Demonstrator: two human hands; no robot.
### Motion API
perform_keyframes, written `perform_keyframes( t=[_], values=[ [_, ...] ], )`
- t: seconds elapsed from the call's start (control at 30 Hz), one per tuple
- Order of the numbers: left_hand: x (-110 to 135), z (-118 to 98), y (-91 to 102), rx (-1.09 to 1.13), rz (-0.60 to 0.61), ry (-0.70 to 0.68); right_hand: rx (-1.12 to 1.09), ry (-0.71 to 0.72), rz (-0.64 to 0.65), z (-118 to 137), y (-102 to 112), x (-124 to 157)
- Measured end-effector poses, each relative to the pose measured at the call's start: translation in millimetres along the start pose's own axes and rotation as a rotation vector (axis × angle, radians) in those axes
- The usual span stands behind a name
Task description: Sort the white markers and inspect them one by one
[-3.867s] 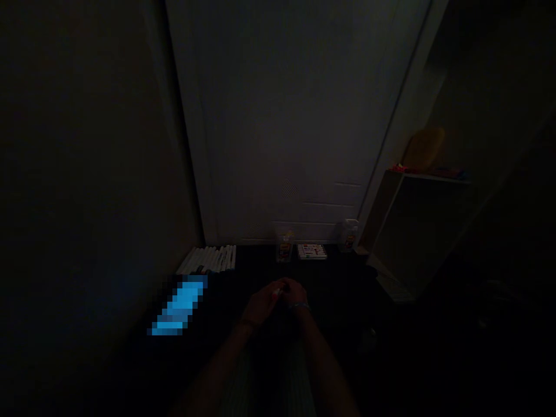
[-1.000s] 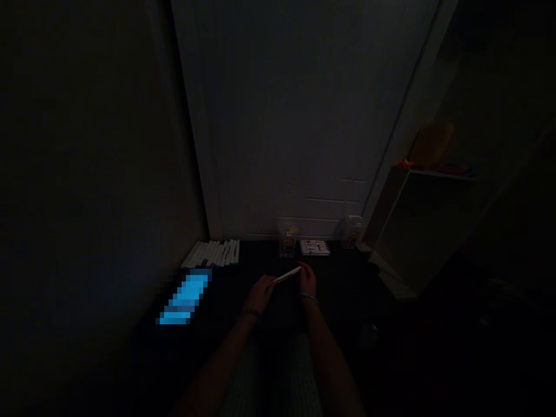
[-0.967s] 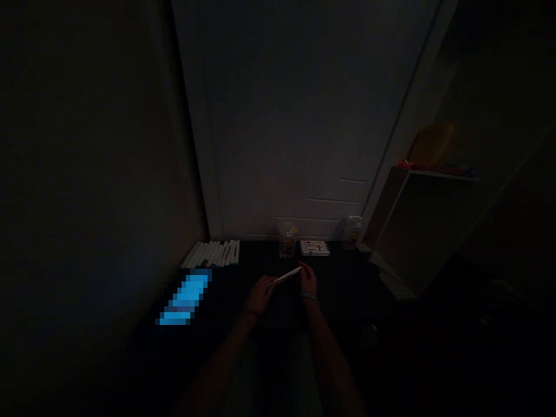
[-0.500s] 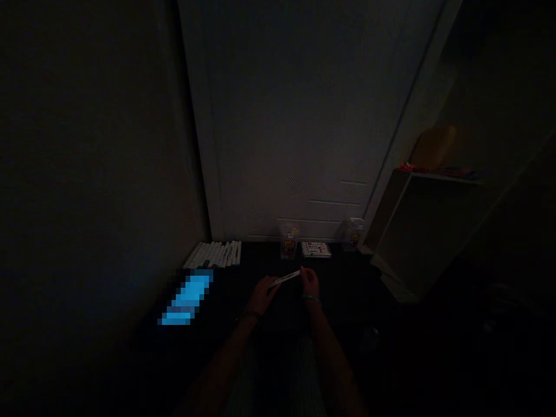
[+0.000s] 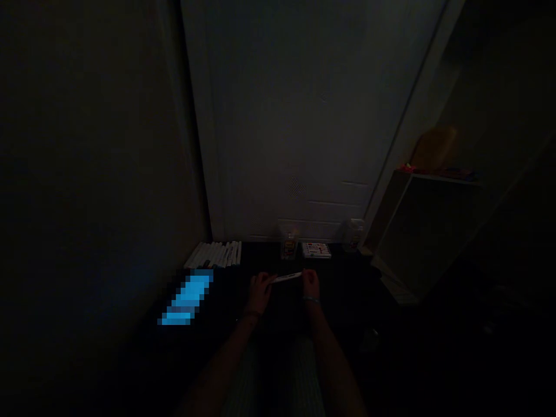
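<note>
Between my two hands a white marker point(image 5: 286, 278) is held nearly level above the dark tabletop point(image 5: 282, 315). My left hand point(image 5: 261, 289) pinches its left end, and my right hand point(image 5: 310, 282) closes on its right end. Dim light hides the finer detail of the fingers. Behind the hands, a clear plastic case point(image 5: 289, 245) with a label stands upright. To its right lies a flat stack of white markers point(image 5: 316, 250). A row of loose white markers point(image 5: 215, 254) lies side by side at the far left of the table.
A second clear case point(image 5: 354, 234) stands at the back right, near the wall panel point(image 5: 304, 127). A pixelated bright blue screen point(image 5: 186, 298) lies on the left. On the right, a shelf unit point(image 5: 402, 231) carries an orange object point(image 5: 434, 147) on top.
The marker has tilted closer to level. My left hand has risen slightly and shifted its fingers at the marker's left end, while my right hand stays nearly in place.
</note>
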State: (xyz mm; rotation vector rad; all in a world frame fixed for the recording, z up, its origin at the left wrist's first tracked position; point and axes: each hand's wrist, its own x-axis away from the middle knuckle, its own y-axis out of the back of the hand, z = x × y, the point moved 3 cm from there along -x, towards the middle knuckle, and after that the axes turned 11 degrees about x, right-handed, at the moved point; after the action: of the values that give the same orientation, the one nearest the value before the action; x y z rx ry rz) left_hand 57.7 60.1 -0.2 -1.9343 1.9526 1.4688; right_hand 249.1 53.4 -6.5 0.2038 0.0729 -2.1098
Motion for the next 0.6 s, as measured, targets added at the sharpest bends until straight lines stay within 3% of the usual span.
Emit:
perform_keyframes(
  t=[0.33,0.5,0.6],
  values=[
    [0.9,-1.4,1.3,0.120,-0.039,0.038,-0.002,0.066,0.091,10.8,0.4,4.8],
    [1.9,2.0,-4.9,0.156,0.015,0.027,-0.002,0.022,0.079,6.6,-1.5,2.5],
    [2.2,0.3,-4.8,0.151,0.018,0.021,0.052,0.046,0.156,9.8,-7.1,6.6]
  ],
)
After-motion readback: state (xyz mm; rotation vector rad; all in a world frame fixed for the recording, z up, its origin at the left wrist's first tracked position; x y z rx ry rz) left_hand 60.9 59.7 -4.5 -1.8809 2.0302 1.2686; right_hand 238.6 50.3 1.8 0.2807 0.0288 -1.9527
